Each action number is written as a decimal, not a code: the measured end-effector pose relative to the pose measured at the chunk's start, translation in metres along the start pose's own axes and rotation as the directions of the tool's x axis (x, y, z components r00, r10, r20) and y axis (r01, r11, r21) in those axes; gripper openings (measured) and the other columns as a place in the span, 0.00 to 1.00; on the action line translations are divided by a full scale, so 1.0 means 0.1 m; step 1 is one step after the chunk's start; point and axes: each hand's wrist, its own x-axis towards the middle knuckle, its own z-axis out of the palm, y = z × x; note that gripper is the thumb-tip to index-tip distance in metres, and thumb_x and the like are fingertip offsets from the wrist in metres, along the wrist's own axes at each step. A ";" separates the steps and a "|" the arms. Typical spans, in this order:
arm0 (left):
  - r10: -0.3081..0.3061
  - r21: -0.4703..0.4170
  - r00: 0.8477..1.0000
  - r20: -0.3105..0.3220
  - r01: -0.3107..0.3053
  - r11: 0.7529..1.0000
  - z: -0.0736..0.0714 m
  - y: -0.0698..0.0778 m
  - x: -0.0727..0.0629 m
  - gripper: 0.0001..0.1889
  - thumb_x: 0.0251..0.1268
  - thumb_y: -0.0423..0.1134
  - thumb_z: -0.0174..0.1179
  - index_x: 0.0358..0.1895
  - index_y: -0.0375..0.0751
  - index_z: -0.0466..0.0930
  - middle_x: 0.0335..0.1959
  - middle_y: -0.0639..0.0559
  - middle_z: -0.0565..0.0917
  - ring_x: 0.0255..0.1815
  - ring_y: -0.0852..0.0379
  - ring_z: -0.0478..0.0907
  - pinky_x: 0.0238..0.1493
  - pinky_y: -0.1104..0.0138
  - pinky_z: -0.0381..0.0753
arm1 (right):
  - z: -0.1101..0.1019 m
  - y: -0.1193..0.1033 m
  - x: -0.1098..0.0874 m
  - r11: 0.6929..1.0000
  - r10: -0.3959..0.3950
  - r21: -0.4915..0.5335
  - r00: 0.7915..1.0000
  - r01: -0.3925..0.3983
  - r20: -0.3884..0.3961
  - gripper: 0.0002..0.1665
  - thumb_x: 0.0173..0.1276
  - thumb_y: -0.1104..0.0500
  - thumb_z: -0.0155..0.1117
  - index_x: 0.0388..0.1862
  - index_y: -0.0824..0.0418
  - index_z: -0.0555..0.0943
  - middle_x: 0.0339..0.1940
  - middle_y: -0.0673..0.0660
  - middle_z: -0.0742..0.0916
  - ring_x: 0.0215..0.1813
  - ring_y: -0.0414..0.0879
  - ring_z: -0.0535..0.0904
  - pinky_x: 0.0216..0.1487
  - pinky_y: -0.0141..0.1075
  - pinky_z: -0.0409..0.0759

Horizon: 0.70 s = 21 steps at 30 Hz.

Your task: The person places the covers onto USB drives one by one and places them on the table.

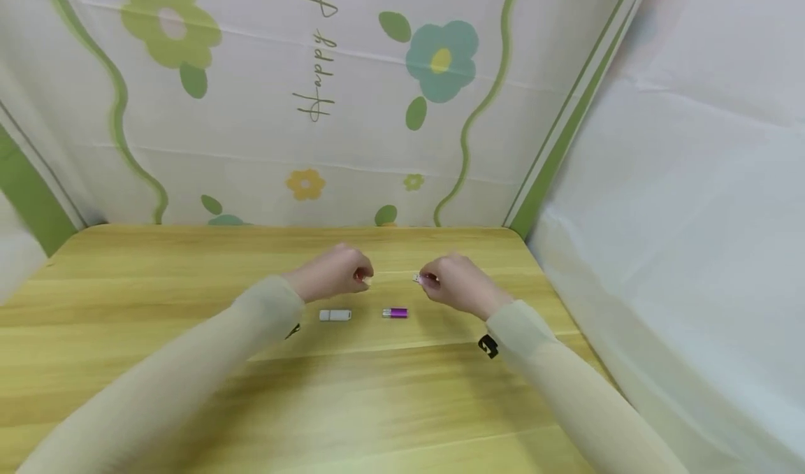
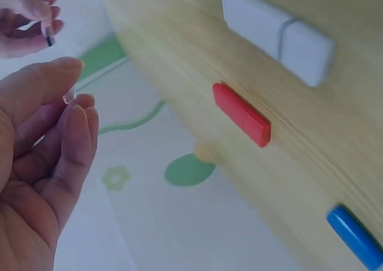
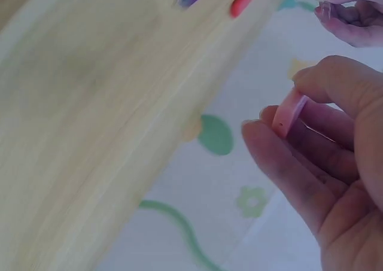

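Above the table, my left hand pinches a small clear cap between thumb and fingertips. To its right, my right hand holds a pink USB stick the same way, its metal plug pointing toward the left hand. The cap and the stick are apart. Below the hands a white USB stick and a purple USB stick lie on the tabletop. A red USB stick and a blue stick-shaped piece show in the left wrist view; in the head view they are not visible.
The wooden table carries all the loose sticks. Behind it hangs a white cloth printed with flowers, and another white sheet closes off the right side.
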 end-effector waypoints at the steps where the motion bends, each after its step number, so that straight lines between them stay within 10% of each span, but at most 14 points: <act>1: -0.005 -0.006 1.000 -0.015 0.005 1.000 -0.03 0.03 -0.09 0.02 0.59 0.28 0.67 0.33 0.37 0.87 0.27 0.56 0.83 0.27 0.63 0.73 0.34 0.69 0.77 | 0.00 -0.05 -0.02 1.000 -0.025 -0.003 0.999 0.025 -0.022 0.06 0.68 0.64 0.64 0.31 0.60 0.86 0.23 0.46 0.81 0.23 0.36 0.69 0.27 0.28 0.72; 15: 0.047 0.130 0.983 -0.177 -0.024 0.991 -0.03 0.33 -1.06 0.08 0.51 0.33 0.76 0.34 0.39 0.87 0.29 0.57 0.83 0.27 0.64 0.75 0.29 0.73 0.77 | 0.17 -0.51 -0.30 0.979 -0.203 -0.009 0.963 0.205 -0.174 0.06 0.60 0.67 0.73 0.36 0.64 0.86 0.28 0.49 0.86 0.27 0.37 0.76 0.29 0.23 0.75; 21: 0.154 0.187 0.947 -0.281 -0.103 0.977 0.03 0.45 -1.34 0.10 0.47 0.31 0.78 0.33 0.40 0.87 0.28 0.54 0.83 0.27 0.62 0.77 0.29 0.73 0.78 | 0.24 -0.68 -0.35 0.959 -0.280 -0.017 0.933 0.283 -0.228 0.09 0.57 0.67 0.75 0.38 0.64 0.87 0.30 0.50 0.87 0.30 0.36 0.78 0.33 0.21 0.76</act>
